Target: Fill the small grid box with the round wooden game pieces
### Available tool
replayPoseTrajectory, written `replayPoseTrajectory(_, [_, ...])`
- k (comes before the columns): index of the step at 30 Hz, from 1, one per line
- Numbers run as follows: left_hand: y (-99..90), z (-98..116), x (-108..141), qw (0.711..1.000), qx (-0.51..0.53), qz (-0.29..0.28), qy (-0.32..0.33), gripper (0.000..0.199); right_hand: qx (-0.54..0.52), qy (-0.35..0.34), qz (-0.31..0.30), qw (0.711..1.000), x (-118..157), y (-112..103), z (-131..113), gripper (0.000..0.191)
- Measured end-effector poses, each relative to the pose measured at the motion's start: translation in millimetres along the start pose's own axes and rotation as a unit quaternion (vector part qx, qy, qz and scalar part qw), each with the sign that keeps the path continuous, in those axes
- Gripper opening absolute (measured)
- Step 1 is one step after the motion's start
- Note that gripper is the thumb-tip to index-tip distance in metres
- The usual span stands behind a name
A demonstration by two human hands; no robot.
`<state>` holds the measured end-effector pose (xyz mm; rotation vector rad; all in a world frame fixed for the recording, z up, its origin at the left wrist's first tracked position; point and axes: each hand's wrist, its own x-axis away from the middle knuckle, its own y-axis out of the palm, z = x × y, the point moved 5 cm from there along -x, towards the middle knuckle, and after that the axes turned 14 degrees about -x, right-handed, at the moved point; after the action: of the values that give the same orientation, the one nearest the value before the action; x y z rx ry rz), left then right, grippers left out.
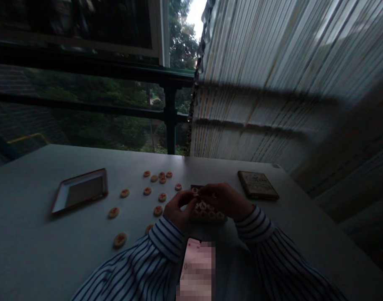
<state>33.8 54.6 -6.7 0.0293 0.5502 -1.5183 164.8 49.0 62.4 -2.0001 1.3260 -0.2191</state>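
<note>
My left hand (pixel 180 210) reaches over a small open box (pixel 210 219) from the left, its thumb and fingers bent into a pinch. From the other side my right hand (pixel 226 200) is curled down over the same box. The fingertips of both hands meet near its far left corner, and what lies between them is too dark and small to make out. Round Chinese chess pieces (pixel 212 214) sit in rows inside the box, partly covered by the fingers. Several more pieces with red characters, one of them a piece (pixel 158 210) beside my left hand, are scattered on the table.
A shallow tray-like lid (pixel 80 192) rests at the left of the white table (pixel 31 184). A flat decorated box (pixel 258 184) lies at the right. A lit phone (pixel 191 261) is between my forearms. Beyond the table are a window railing (pixel 170 117) and a striped curtain (pixel 241 104).
</note>
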Motion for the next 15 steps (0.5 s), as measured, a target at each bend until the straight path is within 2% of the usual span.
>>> replayPoseTrajectory(6, [-0.9,1.5,0.2,1.0,0.013,-0.012,-0.012,0.02,0.01,0.005,0.008,1.0,-0.2,-1.1,-0.1,0.017])
replayPoseTrajectory(15, [-0.5,-2.5,-2.4,0.994,0.069,-0.009,-0.082,0.021,0.0,-0.016,0.015,1.0,1.2,-2.5,-2.0,0.016])
